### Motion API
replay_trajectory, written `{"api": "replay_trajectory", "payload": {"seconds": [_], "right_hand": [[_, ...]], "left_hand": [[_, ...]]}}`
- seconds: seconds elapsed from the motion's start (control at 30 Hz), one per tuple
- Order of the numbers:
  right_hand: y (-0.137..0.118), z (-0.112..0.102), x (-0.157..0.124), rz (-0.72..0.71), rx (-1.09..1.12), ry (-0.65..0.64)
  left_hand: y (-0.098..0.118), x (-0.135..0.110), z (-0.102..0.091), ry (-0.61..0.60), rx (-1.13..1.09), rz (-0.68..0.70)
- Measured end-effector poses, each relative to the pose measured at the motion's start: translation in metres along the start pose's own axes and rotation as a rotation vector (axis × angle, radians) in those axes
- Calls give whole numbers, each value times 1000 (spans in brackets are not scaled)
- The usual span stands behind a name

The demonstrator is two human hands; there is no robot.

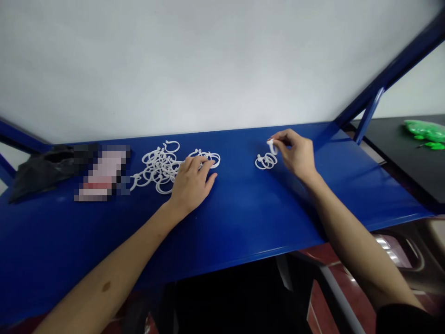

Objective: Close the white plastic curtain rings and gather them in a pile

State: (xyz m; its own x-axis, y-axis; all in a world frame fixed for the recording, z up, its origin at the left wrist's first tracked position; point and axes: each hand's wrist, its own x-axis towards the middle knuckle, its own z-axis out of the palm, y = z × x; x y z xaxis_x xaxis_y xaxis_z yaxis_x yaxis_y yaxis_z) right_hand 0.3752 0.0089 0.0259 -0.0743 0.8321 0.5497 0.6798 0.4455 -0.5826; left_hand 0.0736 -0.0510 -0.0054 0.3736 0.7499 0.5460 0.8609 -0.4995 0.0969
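A blue shelf (pixel 236 204) bears a heap of white rings (pixel 158 167); the left hand (pixel 191 183) lies over the heap's right end, fingers loosely spread. The right hand (pixel 297 150), just beside a small cluster of rings (pixel 266 162), pinches a single ring (pixel 273 148) between thumb and fingertips.

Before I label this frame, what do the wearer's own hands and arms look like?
Left hand and right hand: bare, no gloves, watch or bracelet visible. Left forearm: bare, with one small oval mark; no sleeve in view. Right forearm: bare up to a black sleeve at the frame's bottom edge.
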Motion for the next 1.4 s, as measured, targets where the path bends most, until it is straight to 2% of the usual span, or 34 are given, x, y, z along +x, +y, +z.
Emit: {"api": "replay_trajectory", "payload": {"seconds": [0.07,0.17,0.3,0.43,0.63,0.87,1.27,1.4], "right_hand": [[24,-9,10,36,-77,-18],[48,-15,17,67,-91,-125],[58,-11,17,96,-1,-268],[63,-4,14,101,41,-336],[67,8,13,27,104,-341],[56,8,12,77,87,-345],[54,8,12,90,31,-297],[54,6,12,64,-42,-198]], "left_hand": [[-10,0,3,-5,84,-3],[-21,1,7,-46,114,15],[-27,2,7,-82,107,-14],[-28,2,4,-81,93,-55],[-26,3,-1,-16,78,-99],[-24,1,-3,95,-12,-144],[-17,0,-4,51,-95,-190],[-15,1,-3,89,-85,-167]]}}
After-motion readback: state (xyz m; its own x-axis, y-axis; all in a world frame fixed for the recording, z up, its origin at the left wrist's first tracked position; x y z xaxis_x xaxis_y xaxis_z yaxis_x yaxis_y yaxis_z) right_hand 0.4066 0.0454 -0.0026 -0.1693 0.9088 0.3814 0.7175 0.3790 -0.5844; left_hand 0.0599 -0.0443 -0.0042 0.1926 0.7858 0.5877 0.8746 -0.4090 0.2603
